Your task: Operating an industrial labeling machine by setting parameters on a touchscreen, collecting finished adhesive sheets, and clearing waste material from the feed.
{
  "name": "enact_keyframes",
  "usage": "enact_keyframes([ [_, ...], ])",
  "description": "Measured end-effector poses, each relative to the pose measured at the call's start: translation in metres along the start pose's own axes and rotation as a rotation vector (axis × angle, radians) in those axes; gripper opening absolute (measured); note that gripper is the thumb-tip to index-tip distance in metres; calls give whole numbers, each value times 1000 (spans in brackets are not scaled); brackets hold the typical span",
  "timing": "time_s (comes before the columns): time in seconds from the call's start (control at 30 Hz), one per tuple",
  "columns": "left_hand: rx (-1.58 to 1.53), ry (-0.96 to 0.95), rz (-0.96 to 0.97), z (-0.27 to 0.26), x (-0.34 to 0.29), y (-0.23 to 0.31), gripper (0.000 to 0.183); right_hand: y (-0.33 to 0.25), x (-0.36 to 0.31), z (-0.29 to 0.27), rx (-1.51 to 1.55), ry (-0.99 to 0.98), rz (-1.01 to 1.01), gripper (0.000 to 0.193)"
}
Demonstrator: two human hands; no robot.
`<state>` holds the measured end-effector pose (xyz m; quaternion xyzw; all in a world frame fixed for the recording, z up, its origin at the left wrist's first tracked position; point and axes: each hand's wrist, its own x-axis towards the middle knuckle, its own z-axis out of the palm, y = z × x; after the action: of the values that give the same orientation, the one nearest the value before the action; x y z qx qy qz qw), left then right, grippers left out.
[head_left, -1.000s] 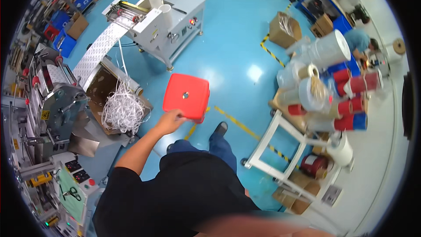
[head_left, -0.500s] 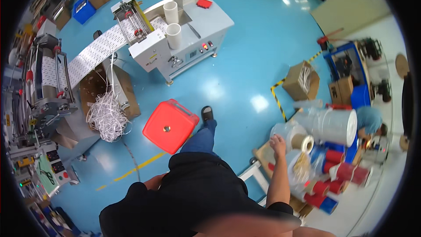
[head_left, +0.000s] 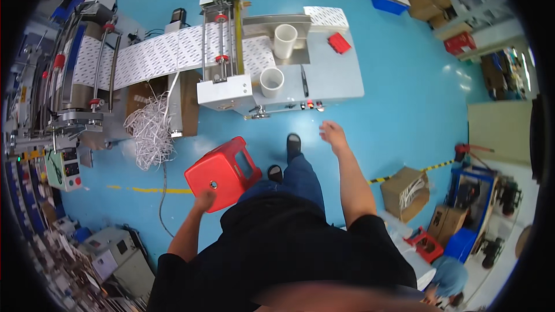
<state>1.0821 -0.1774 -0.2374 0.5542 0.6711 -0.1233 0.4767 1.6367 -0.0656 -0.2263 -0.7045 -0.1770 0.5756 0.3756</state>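
Observation:
My right hand [head_left: 333,134] is held out at the front of the grey-white machine table [head_left: 338,78], fingers loosely apart and holding nothing. My left hand [head_left: 204,200] overlaps the near edge of a red plastic stool [head_left: 202,172]; its fingers are too blurred to read, and whether it touches the stool I cannot tell. On the table stand two white hollow tubes [head_left: 285,41]. Beside them lie a dark slim tool [head_left: 304,81] and a small red object [head_left: 339,43]. A printed white web [head_left: 147,58] runs from the left machine's rollers through the roller frame [head_left: 222,40].
A heap of white waste strips [head_left: 150,130] spills from a carton at left, with a cable [head_left: 163,196] on the floor nearby. An open carton [head_left: 404,193] stands at right by yellow-black floor tape [head_left: 439,166]. Another person [head_left: 450,277] is at the lower right.
My view has turned right and moved closer to the machine table. My right hand has left the wrapped rolls and now reaches forward; my left hand has come out over the stool's edge.

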Motion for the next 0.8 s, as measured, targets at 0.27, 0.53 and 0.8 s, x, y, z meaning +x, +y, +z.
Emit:
enact_keyframes([
  [0.27, -260, 1112, 70, -210, 183, 312, 41, -158, 296, 118, -62, -336, 0, 36],
  [0.53, -305, 1259, -193, -237, 321, 360, 49, -171, 435, 200, -258, -339, 56, 43],
  [0.8, -241, 1317, -252, -250, 346, 361, 44, -186, 461, 230, -267, -364, 165, 49],
])
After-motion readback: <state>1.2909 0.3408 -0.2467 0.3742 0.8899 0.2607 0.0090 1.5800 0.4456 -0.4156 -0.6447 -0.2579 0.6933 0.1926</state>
